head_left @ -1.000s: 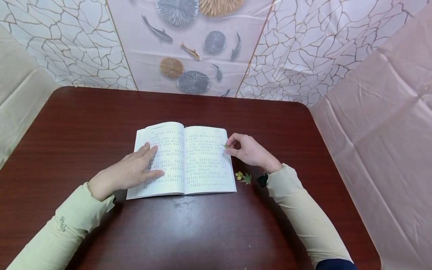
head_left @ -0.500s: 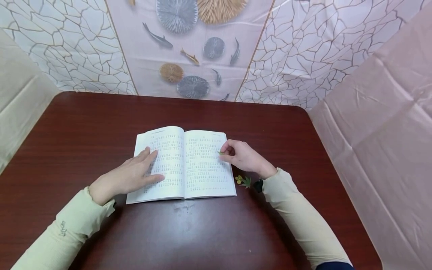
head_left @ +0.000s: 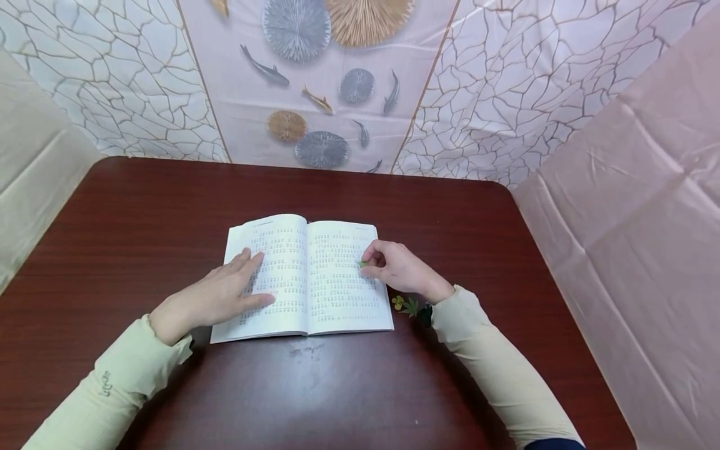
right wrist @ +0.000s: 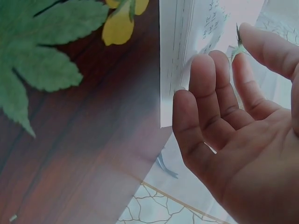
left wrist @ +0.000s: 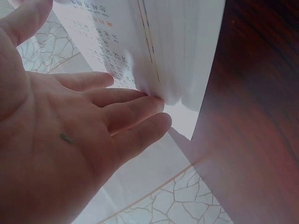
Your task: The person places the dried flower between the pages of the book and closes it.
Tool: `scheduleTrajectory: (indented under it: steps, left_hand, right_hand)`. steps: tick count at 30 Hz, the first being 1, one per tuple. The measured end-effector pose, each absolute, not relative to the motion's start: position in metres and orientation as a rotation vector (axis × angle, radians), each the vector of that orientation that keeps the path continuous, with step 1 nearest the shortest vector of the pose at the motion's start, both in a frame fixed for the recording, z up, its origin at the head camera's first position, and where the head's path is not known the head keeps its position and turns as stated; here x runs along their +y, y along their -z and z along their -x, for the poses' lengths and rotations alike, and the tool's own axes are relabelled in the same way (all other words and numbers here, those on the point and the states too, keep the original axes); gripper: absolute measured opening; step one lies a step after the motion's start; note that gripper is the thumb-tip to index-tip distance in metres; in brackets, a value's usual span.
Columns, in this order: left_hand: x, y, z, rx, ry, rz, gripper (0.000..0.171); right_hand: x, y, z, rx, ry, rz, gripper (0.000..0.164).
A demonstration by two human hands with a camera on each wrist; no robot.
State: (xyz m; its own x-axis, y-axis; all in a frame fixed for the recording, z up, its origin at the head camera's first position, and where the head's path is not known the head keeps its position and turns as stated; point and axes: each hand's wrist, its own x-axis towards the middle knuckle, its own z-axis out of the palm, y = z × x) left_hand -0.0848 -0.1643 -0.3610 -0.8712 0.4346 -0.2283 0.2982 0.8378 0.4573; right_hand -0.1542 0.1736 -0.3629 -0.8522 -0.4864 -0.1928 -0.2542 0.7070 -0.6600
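Note:
An open book with printed pages lies on the table. My left hand rests on its left page, fingers spread and straight; the left wrist view shows a small green bit on the palm. Over the right page's outer part, my right hand pinches a small green leaf between thumb and index finger. In the right wrist view the leaf's thin tip sticks out past the fingertips, most of it hidden. Beside the book's right edge lie a yellow flower and a green lobed leaf, just below the right wrist.
The dark reddish-brown table has rounded far corners. Patterned cloth hangs behind it, and pale pink cloth borders the right side. A tiny pale crumb lies near the front.
My right hand has moved left and a little nearer over the right page with the small leaf pinched in it. My left hand stays on the left page. The head view has tilted slightly.

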Motion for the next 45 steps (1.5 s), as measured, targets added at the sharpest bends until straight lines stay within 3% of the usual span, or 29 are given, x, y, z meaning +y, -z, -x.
scheduleTrajectory:
  steps: [10, 32, 45]
  left_hand:
    - [-0.163, 0.361, 0.085, 2.693, -0.619, -0.534, 0.092]
    - [-0.150, 0.363, 0.074, 2.757, -0.624, -0.491, 0.097]
    - [-0.146, 0.360, 0.076, 2.762, -0.601, -0.478, 0.094]
  right_hand:
    - [0.172, 0.367, 0.157, 2.574, 0.891, 0.590, 0.017]
    - [0.171, 0.369, 0.146, 2.570, 0.888, 0.557, 0.039]
    - [0.172, 0.366, 0.145, 2.598, 0.918, 0.623, 0.029]
